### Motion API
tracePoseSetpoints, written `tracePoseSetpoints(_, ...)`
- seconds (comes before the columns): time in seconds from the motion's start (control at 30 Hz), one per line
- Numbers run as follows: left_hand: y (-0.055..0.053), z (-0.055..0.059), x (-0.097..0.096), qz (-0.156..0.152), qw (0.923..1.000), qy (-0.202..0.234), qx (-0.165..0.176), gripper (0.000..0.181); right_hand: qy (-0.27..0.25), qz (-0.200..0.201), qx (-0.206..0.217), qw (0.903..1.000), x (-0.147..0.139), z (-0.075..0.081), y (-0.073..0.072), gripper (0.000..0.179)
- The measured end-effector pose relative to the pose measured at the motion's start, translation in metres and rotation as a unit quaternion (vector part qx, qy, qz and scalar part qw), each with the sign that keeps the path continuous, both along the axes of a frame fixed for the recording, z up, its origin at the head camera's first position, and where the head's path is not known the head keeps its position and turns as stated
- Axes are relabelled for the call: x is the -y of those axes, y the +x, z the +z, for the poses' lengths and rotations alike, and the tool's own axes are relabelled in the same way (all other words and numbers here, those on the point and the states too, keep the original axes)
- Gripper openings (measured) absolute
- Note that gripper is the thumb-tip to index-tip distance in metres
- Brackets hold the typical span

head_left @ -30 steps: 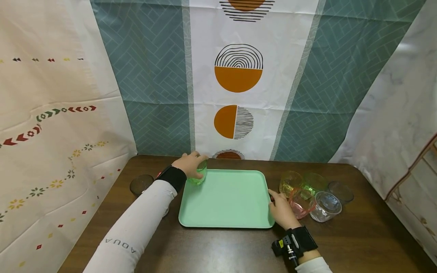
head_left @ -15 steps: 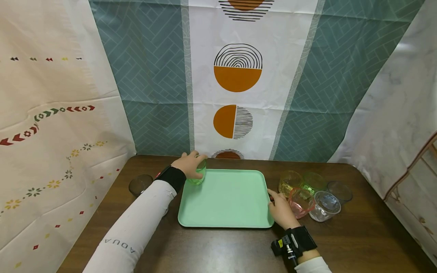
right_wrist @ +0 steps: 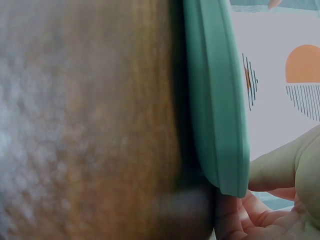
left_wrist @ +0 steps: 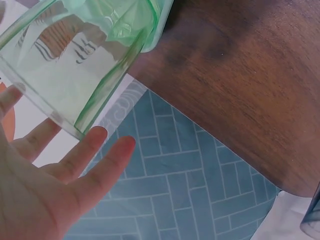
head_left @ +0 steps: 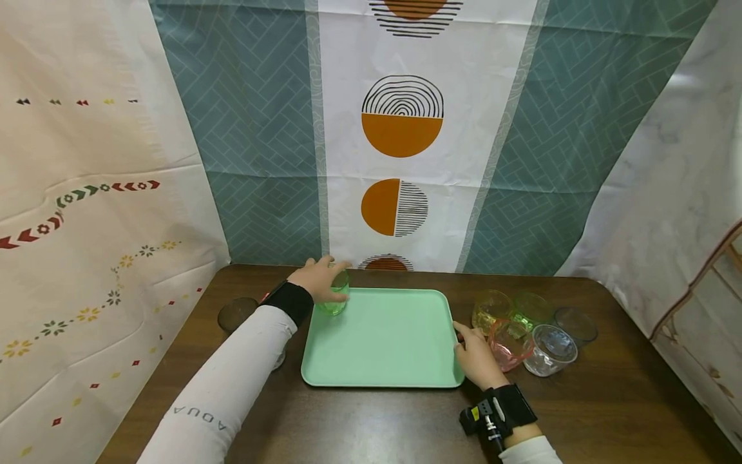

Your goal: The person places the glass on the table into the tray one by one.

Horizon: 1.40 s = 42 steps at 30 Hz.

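A green drinking glass (head_left: 334,305) stands on the far left corner of the pale green tray (head_left: 382,338). My left hand (head_left: 317,281) reaches around its rim, thumb on the near side and fingers beyond. In the left wrist view the fingertips meet the rim of the glass (left_wrist: 62,75), while the little finger stands off it. My right hand (head_left: 478,357) holds the tray's right edge. The right wrist view has the thumb (right_wrist: 275,167) at one face of the tray rim (right_wrist: 222,110) and curled fingers at the other.
Several glasses crowd right of the tray: yellow (head_left: 491,309), green (head_left: 532,309), pink (head_left: 510,348), clear (head_left: 549,351) and dark grey (head_left: 576,325). A brown glass (head_left: 236,313) stands left. Another clear thing (head_left: 279,361) is mostly hidden by my left arm. Patterned cloth hangs behind the wooden table (head_left: 371,425).
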State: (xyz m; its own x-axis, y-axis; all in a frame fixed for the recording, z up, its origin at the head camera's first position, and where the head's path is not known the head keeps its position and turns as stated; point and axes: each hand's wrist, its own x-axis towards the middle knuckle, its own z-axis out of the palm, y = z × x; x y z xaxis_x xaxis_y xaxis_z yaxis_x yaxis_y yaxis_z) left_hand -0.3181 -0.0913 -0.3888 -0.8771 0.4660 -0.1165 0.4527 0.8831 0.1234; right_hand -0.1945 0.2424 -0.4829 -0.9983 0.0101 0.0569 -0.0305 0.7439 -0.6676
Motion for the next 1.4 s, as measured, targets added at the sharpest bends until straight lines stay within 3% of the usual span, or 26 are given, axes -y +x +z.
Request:
tracePoseSetpoints(0.43,0.006,0.014,0.007,0.002,1.0000,0.005,-0.001,0.080,-0.002,0.000,0.000,1.0000,0.000,-0.002,0.001,0.046)
tracePoseSetpoints(0.7,0.020,0.043,0.014,-0.005,1.0000,0.001,-0.008,0.081,0.001,-0.001,0.001,1.0000,-0.001,0.001,0.001,0.045)
tracePoseSetpoints(0.83,0.027,0.052,0.021,-0.012,0.9998,0.013,-0.005,0.081,0.002,0.001,0.004,1.0000,-0.001,0.000,0.000,0.046)
tracePoseSetpoints(1.1,0.047,0.053,0.038,-0.008,0.9989,0.044,-0.013,0.083,0.001,0.000,0.003,1.0000,-0.001,-0.002,-0.001,0.046)
tracePoseSetpoints(1.4,0.070,0.047,0.053,0.005,0.9984,0.055,0.012,0.080,-0.002,0.004,-0.002,1.0000,0.000,-0.002,0.001,0.046)
